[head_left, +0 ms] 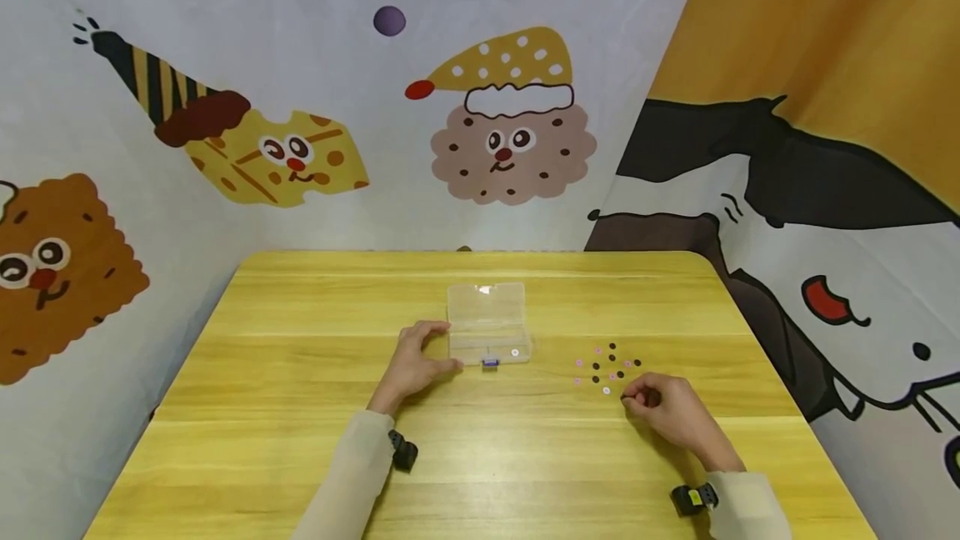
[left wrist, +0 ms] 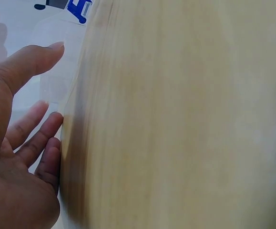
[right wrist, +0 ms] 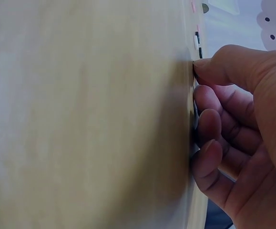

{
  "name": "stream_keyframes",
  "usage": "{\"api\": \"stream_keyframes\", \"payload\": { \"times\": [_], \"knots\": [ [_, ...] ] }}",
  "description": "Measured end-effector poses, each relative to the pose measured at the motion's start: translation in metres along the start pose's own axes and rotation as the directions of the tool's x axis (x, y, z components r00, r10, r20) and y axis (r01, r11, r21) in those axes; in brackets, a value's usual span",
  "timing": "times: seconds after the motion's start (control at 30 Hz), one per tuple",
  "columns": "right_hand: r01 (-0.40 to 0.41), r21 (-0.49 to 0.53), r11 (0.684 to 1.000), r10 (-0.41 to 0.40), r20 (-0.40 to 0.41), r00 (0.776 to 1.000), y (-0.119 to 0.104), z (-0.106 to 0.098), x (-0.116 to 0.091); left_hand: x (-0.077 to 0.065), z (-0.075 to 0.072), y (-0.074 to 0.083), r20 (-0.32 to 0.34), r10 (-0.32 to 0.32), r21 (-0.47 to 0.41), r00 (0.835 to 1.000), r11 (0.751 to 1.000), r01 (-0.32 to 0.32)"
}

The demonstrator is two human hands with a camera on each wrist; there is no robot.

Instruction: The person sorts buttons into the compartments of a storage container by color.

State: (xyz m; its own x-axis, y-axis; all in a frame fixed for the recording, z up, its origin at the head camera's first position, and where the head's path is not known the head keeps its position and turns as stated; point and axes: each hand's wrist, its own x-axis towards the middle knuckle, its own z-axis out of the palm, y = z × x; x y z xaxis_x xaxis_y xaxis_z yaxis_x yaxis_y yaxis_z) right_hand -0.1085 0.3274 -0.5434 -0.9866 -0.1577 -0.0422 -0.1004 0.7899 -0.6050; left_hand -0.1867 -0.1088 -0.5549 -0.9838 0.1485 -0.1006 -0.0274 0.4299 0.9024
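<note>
Discs [head_left: 612,357] were scattered on the table [head_left: 525,461] just beyond the right hand [head_left: 671,411], a dark disc [head_left: 624,397] being pinched in its fingertips, while the box [head_left: 487,333], touched by the left hand [head_left: 412,362] with fingers spread, was seen farther left.

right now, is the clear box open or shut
Open: the clear box has its lid swung back from the base, where a white disc lies.
</note>
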Motion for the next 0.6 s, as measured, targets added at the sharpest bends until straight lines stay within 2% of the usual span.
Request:
{"api": "stream_keyframes", "payload": {
  "times": [0.27,0.6],
  "knots": [
    [-0.049,-0.015,0.999,0.049,0.009,0.999,-0.0052,0.001,0.0021,-0.0008,-0.001,-0.0011,-0.004,-0.001,0.0,1.0,1.0,0.001],
    [-0.044,-0.024,0.999,0.044,-0.005,0.999,-0.0078,0.0021,0.0025,0.0001,0.0,-0.0031,0.001,0.004,0.011,1.0,1.0,-0.004]
  ]
}}
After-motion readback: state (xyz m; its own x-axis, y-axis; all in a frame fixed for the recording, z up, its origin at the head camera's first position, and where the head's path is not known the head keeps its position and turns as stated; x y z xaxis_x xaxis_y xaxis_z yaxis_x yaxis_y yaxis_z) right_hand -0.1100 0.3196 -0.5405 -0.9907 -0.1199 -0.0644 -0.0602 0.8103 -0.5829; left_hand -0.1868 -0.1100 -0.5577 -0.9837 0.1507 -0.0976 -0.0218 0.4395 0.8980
